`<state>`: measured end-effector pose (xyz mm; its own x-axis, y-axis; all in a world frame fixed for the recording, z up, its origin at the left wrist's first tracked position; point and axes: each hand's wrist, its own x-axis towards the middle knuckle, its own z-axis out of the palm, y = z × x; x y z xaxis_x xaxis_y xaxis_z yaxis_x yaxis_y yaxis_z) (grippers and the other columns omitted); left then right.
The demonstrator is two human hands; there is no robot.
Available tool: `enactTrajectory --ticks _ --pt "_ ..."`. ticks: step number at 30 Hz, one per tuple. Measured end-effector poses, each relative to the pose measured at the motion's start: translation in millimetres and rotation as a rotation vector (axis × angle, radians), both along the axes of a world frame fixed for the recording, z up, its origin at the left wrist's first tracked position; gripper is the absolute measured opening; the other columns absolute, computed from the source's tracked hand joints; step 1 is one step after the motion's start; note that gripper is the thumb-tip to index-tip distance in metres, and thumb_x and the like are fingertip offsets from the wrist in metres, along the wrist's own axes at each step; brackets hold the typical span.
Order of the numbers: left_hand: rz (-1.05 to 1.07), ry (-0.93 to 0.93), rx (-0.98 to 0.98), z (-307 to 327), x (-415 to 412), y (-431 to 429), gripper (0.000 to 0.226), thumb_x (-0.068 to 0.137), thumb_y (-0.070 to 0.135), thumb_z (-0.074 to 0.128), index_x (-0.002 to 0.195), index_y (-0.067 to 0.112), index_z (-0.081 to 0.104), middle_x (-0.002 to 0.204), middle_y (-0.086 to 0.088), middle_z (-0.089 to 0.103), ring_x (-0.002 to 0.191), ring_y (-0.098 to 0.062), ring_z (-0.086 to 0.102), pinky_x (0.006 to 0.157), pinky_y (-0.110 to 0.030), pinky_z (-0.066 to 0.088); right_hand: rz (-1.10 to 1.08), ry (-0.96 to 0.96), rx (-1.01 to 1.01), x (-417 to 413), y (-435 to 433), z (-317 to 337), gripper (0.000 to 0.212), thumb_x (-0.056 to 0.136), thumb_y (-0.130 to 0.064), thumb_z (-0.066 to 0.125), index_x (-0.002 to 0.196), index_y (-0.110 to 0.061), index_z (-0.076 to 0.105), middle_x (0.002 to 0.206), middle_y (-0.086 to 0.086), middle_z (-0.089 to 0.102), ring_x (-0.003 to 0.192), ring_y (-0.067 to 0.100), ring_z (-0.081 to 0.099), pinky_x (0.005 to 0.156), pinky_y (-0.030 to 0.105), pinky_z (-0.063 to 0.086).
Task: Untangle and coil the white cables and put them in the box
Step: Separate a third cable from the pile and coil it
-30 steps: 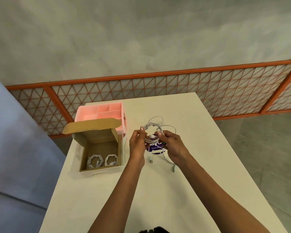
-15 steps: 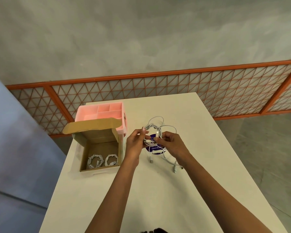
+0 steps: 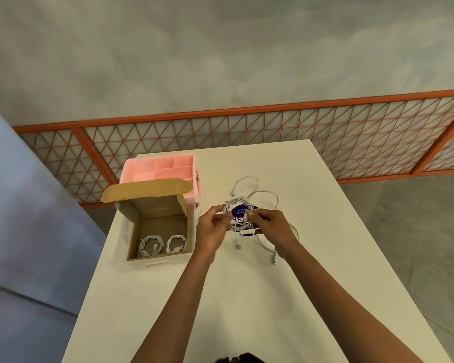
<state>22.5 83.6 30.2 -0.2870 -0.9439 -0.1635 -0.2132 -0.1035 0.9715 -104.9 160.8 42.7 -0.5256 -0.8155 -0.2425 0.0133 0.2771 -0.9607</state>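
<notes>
The person's left hand (image 3: 212,230) pinches the left side of a small coil of thin white cable (image 3: 237,215), thumb and fingers pressed together on the bundled loops, which looks meant to stop the turns from springing apart. The right hand (image 3: 271,226) pinches the opposite side of the same coil, its fingertips closed on a strand near a white plug, probably to feed or tuck the loose end round the loops. Both hands hold the coil just above the middle of the pale rectangular table (image 3: 247,297), over a round purple sticker with white lettering (image 3: 243,214) that lies flat there. Further loose white cables (image 3: 262,197) trail from under the hands toward the far edge and toward the right edge, still uncoiled, so more winding seems to remain. Near the table's left edge stands an open brown cardboard box (image 3: 161,233) with its lid flap folded back, kept close so finished coils need only a short carry; two coiled white cables (image 3: 163,244) already lie side by side on its floor. Just behind the box, at the far left corner, sits a pink plastic tray with compartments (image 3: 160,170), apparently empty.
</notes>
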Motion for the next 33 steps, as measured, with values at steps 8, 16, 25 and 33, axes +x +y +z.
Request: enactTrajectory --ticks 8,16,25,33 --pt "0.047 0.073 0.048 -16.1 53.9 -5.5 0.014 0.091 0.011 0.06 0.104 0.01 0.067 0.087 -0.008 0.067 0.077 -0.019 0.065 0.058 -0.018 0.056 -0.009 -0.023 0.103 36.4 -13.2 -22.0 0.016 0.082 -0.018 0.073 0.08 -0.01 0.059 0.079 0.009 0.068 0.067 0.018 0.064 0.061 0.028 0.051" --pt "0.263 0.145 0.08 -35.2 113.7 -17.1 0.021 0.096 0.009 0.052 0.108 -0.004 0.063 0.096 -0.012 0.068 0.084 -0.021 0.067 0.068 -0.024 0.058 0.07 -0.175 0.181 90.2 -50.7 -34.9 0.018 0.082 -0.011 0.073 0.096 -0.003 0.067 0.079 0.013 0.069 0.057 0.013 0.064 0.054 0.019 0.053" --pt "0.434 -0.072 -0.069 -39.1 152.6 -47.0 0.02 0.092 0.002 0.057 0.11 0.001 0.066 0.102 -0.01 0.066 0.092 -0.02 0.062 0.071 -0.009 0.051 0.093 -0.192 0.295 138.4 -110.9 -40.1 0.01 0.086 -0.009 0.068 0.093 -0.002 0.069 0.078 0.011 0.068 0.052 0.015 0.06 0.059 0.024 0.058" --pt "0.578 -0.668 -0.288 -73.8 176.5 -62.1 0.019 0.09 0.014 0.063 0.107 0.007 0.069 0.124 -0.016 0.054 0.119 -0.033 0.043 0.099 -0.045 0.033 0.137 -0.016 0.346 163.8 -161.0 -59.3 0.03 0.085 -0.011 0.067 0.059 -0.02 0.056 0.084 0.016 0.072 0.077 0.03 0.07 0.076 0.04 0.059"
